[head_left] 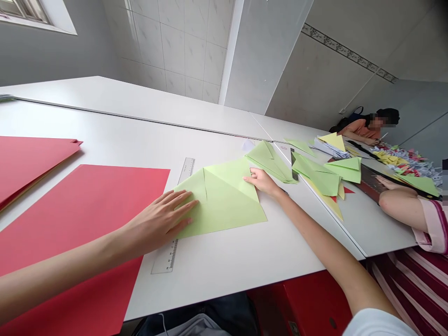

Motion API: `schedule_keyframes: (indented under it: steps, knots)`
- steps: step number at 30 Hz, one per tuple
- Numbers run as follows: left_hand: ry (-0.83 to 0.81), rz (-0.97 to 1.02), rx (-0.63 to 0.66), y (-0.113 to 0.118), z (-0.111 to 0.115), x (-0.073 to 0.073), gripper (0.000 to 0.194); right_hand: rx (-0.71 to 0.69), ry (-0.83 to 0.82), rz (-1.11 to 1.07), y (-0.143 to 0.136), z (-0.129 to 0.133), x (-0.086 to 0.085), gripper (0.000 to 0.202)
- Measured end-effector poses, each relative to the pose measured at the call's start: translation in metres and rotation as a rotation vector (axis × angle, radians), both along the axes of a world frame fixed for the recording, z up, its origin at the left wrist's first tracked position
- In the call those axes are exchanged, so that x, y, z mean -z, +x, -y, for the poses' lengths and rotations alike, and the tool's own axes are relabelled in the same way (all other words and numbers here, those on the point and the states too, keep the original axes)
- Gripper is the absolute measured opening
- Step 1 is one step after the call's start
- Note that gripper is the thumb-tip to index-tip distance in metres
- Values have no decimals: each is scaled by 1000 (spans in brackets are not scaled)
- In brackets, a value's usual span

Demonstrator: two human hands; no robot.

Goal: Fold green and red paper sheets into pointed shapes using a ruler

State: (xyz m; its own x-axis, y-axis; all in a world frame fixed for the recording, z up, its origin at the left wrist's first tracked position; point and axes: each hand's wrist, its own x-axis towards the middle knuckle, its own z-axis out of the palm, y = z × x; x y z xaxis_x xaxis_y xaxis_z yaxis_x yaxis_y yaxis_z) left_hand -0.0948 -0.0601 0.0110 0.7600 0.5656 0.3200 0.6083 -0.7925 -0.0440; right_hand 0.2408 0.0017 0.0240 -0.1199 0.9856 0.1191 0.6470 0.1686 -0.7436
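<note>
A light green sheet of paper (227, 207) with fold lines lies in front of me on the white table. My left hand (170, 217) rests flat on its left part, fingers stretched out. At the sheet's right edge, my right hand (263, 182) pinches the paper between thumb and fingers. A clear ruler (164, 261) runs beneath the green sheet, its two ends showing. Under my left forearm is a large red sheet (112, 200). Just beyond my right hand sits a stack of folded green paper (271, 163).
More red sheets (31, 163) are stacked at the far left. To the right, folded green pieces (318, 175) overlap yellow ones near a table seam. A neighbour's arm (402, 205) reaches over a brown board (373, 179). Another person (360, 128) sits at the far end beside heaped paper pieces.
</note>
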Motion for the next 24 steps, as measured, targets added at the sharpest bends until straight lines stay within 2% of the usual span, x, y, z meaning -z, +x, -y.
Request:
schedule_keyframes:
  steps: [6,13,19,24]
  knots:
    - [114,-10,66,0,1,-1,45,84,-4,38,5,11,13,29]
    - [113,23,99,1,8,-2,38,211,95,243,-2,15,16,53]
    - [129,57,161,1,14,0,33,231,95,337,-4,20,14,52]
    - [125,70,186,0,12,-2,33,248,107,322,-1,23,16,47]
